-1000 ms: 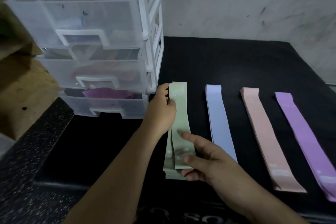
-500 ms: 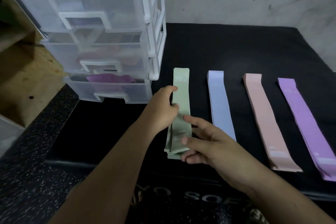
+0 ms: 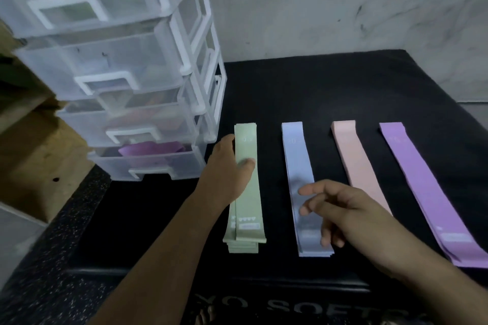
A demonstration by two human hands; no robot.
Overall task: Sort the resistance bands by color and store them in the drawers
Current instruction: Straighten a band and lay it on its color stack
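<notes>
Four stacks of resistance bands lie side by side on a black mat (image 3: 303,87): green (image 3: 248,203), blue (image 3: 297,166), pink (image 3: 355,163) and purple (image 3: 417,179). My left hand (image 3: 227,169) grips the upper part of the green stack, thumb on top and fingers along its left edge. My right hand (image 3: 335,208) hovers above the lower part of the blue stack with loose, spread fingers, holding nothing. A clear plastic drawer unit (image 3: 126,92) stands at the left; its bottom drawer (image 3: 150,163) is pulled out with a purple band (image 3: 150,149) inside.
A wooden board (image 3: 34,155) leans left of the drawer unit. A speckled dark floor (image 3: 39,258) borders the mat on the left. A grey wall (image 3: 330,8) rises behind the mat.
My right hand let go of the green stack's lower end and moved right over the blue stack. My left hand stayed on the green stack. The camera tilted up.
</notes>
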